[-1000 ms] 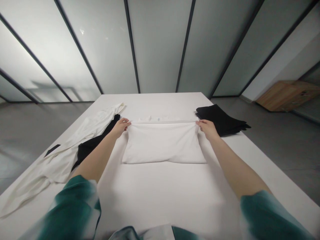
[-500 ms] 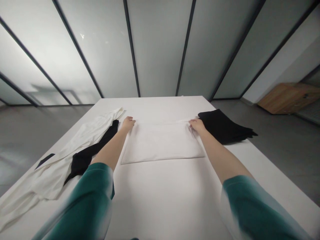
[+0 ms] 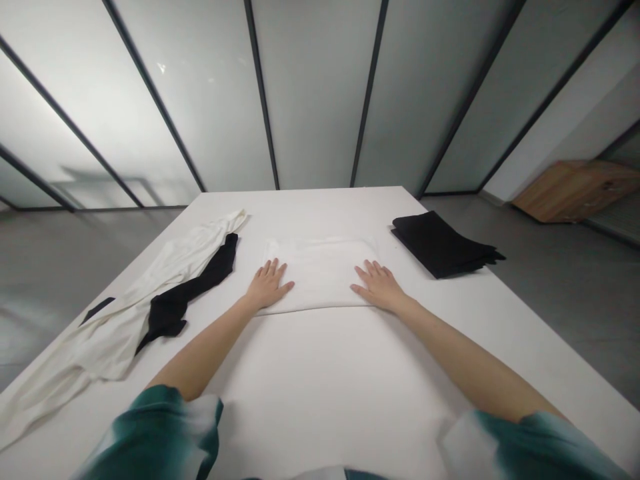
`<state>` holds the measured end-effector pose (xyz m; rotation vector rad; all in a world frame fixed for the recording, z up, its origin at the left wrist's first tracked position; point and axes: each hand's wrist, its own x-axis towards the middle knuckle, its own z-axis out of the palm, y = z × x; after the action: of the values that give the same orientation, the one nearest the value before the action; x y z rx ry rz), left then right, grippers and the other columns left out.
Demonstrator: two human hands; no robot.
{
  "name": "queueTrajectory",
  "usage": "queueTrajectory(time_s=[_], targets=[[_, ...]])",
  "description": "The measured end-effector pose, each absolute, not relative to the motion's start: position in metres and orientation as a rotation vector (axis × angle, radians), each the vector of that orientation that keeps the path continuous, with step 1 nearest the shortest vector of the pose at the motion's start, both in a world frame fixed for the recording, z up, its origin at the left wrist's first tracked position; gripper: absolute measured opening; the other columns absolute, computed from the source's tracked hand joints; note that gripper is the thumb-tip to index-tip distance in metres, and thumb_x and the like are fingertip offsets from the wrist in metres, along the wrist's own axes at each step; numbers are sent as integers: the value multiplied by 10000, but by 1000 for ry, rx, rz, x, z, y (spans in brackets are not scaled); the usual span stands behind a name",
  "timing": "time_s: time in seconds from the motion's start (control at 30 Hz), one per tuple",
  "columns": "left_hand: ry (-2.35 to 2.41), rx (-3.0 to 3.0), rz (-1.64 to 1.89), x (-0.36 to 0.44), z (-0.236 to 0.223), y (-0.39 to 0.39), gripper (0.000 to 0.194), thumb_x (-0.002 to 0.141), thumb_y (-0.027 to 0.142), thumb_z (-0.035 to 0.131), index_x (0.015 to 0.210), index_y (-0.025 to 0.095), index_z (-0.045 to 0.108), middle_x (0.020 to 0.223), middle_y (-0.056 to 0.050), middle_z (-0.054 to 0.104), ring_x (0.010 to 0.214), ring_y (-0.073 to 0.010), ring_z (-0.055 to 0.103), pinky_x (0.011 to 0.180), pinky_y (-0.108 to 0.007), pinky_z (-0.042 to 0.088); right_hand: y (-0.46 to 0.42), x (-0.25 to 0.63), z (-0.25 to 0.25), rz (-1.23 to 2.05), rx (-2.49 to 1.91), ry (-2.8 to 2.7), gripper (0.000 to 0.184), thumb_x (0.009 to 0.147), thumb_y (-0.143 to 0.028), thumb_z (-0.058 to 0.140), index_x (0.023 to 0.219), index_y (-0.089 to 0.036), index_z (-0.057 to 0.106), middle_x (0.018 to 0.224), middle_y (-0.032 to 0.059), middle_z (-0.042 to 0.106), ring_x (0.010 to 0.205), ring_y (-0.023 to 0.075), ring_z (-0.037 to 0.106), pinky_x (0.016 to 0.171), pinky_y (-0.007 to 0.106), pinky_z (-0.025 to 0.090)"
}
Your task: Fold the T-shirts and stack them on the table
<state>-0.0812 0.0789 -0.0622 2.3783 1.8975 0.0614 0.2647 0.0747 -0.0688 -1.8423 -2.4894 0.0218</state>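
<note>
At the far left of your smooth white bench (image 3: pixel 325 380), a long, rumpled, cream-white cloth garment (image 3: pixel 115 327) stretches from the near left toward the far side, a small dark piece of cloth (image 3: pixel 99 310) showing past its left edge. Along its right side you have a crumpled black cloth garment (image 3: pixel 193 290). Next comes your left hand (image 3: pixel 267 285), palm down, grip open and fingers spread, on the left part of a flat, folded, rectangular white cloth (image 3: pixel 320 273). That cloth lies mid-bench in front of you, between your hands. Your right hand (image 3: pixel 379 285) rests on its right part, likewise open and holding nothing. Farther right, a stack of folded black cloth (image 3: pixel 443 245) sits by the bench's right edge. Beyond, on the floor, stands a brown wooden cabinet (image 3: pixel 570 191).
</note>
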Motion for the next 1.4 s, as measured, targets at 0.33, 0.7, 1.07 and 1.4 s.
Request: queueTrajectory(time_s=[0.33,0.7,1.07,1.4], targets=[[1902,2392,47,-84,-56,76,746,934,648,350,1533,204,344,1620,-119,238,1493,-311,214,1190,-455,218,67,264,-64,28,-1899,-2486,704,960,-634,283,1514,-215,394,1593,138,307,1456,321,291,1157,491,244],[1898,2397,42,-85,-57,76,755,932,660,335,1537,207,335,1623,-115,232,1494,-308,212,1190,-457,219,70,268,-71,-3,-1864,-2495,687,973,-623,241,1506,-223,408,1589,125,322,1453,311,302,1148,478,273],[1947,2343,27,-84,-43,72,655,955,618,297,1486,256,422,1600,-92,317,1446,-310,324,1133,-478,300,107,286,-71,44,-1726,-2643,575,999,-458,239,1512,-250,394,1602,82,307,1469,278,271,1178,471,200],[1581,2611,125,-67,-22,53,530,946,605,355,1107,253,716,1108,-91,687,1131,-263,584,1120,-451,290,155,276,-40,-186,-2097,-1977,613,911,-352,484,1471,-111,419,1498,224,406,1389,403,318,1097,538,249]])
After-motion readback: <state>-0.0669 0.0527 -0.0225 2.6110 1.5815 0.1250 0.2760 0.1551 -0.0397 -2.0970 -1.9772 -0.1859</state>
